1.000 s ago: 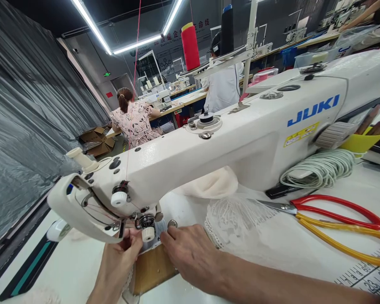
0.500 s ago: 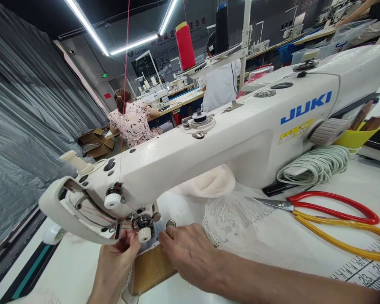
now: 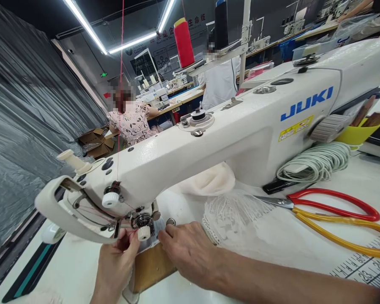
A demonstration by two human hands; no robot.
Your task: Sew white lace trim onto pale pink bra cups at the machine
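A white sewing machine (image 3: 190,156) marked JUKI spans the view, its head at the lower left. My left hand (image 3: 117,261) is below the needle end, thumb and fingers pinched together; the machine head partly covers the fingertips, and what they hold is hidden. Red thread (image 3: 121,63) runs down to the tension dials and shows close to those fingers. My right hand (image 3: 190,253) lies to the right of the needle area, fingers curled and pressed together, tips near the metal plate. Between the hands is a brown panel (image 3: 153,268). White fringed lace trim (image 3: 229,215) lies beside my right hand.
Scissors (image 3: 335,217) with red and yellow handles lie at right, near a coil of pale cord (image 3: 316,162) and a yellow holder (image 3: 356,135). Cream fabric (image 3: 209,179) sits behind the machine arm. A red thread cone (image 3: 184,44) stands above. Two people sit beyond.
The view has shifted slightly. Both hands stay in nearly the same place at the needle area, their fingers still closed.
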